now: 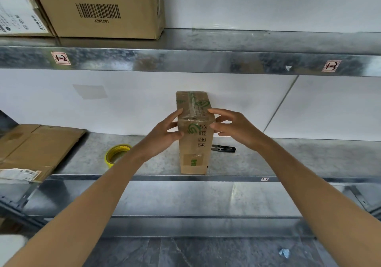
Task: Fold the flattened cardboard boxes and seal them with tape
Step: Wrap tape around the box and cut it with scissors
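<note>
Now I have the box (193, 143) standing on end near the front edge of the shelf (288, 159), long axis vertical, squarely between both hands. My left hand (165, 131) clasps its upper left edge with curled fingers, and my right hand (233, 126) pinches the upper right corner. The tape roll (109, 157) lies nearer the left hand.

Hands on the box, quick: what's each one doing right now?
Left hand: grips the upright taped brown cardboard box at its left edge.
Right hand: grips its right edge.
</note>
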